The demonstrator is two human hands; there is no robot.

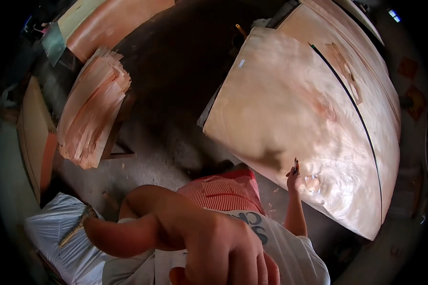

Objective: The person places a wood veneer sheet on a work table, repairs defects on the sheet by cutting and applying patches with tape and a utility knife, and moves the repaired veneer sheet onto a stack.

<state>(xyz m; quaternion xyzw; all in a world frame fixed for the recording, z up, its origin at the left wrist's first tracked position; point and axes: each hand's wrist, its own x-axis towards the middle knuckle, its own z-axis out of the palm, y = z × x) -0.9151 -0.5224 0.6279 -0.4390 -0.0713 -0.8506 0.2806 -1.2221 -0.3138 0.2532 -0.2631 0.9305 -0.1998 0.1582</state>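
Observation:
My left hand (218,242) is raised very close to the camera, large at the bottom centre. Its fingers curl downward, and whatever they hold, if anything, is hidden. On the right, my right hand (294,180) is closed around a slim dark tool (296,166), too small to name exactly, its tip pointing up. This hand is at the near edge of a broad stack of pale wood veneer sheets (266,95). A shiny, rippled patch (313,183) lies on the top sheet just right of the hand. Along the sheets runs a long thin black strip (354,104).
Pinkish veneer strips (93,109) are piled on a wooden stand at left. Behind them are more stacked sheets (109,23). White plastic sheeting (66,232) lies at lower left, and a board stack (33,137) stands above it. Scraps litter the dark floor (161,166).

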